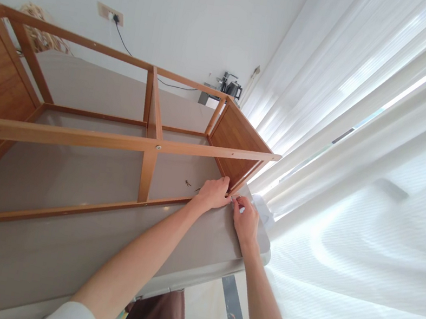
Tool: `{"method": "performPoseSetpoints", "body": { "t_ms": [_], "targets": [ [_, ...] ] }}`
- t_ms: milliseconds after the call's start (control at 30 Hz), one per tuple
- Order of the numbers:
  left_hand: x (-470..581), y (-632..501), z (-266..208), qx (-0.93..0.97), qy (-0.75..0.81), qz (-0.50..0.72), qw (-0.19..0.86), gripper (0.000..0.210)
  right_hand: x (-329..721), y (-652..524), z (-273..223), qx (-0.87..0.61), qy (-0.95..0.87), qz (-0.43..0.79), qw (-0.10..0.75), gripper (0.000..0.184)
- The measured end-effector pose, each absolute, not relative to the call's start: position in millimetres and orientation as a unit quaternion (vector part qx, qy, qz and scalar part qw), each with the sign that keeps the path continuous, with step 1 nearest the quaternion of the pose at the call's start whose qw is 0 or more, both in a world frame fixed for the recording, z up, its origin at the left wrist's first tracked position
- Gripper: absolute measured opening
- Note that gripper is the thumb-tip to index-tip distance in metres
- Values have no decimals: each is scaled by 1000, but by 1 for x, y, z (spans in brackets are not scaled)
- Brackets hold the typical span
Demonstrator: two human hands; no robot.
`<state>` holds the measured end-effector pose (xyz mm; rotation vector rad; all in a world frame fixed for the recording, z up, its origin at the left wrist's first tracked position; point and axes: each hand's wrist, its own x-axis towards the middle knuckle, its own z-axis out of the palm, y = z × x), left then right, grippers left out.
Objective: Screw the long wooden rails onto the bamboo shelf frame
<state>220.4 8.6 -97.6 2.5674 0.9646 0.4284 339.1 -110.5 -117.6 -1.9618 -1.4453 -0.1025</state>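
A long wooden furniture frame (194, 149) with solid end panels rests on a grey-topped table (198, 245). At its near right corner, my left hand (214, 193) is closed around the bottom rail, close to the right end panel (236, 141). Just beyond that corner, my right hand (246, 220) has its fingers pinched together against the rail's end. Whatever small thing sits between those fingertips is too small to make out. A few small dark screws (188, 182) lie on the tabletop inside the frame, left of my left hand.
White curtains (380, 238) hang close along the right side. The table's rounded right corner (266, 251) lies beside my right wrist. Behind the frame are a kettle (234, 90), a wall socket (110, 14) with a black cord, and a pale dried bundle (42, 27).
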Motion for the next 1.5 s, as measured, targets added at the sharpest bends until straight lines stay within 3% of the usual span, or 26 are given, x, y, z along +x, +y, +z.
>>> {"method": "performPoseSetpoints", "body": {
  "t_ms": [567, 867, 1500],
  "targets": [
    [222, 10, -100, 911, 344, 155, 166, 31, 359, -102, -113, -784, -441, 126, 419, 39],
    [222, 10, -99, 910, 348, 151, 170, 32, 354, -106, -121, -773, -425, 99, 461, 41],
    [220, 10, -98, 909, 340, 150, 187, 32, 338, -109, -116, -763, -545, -28, 346, 27]
  ]
}}
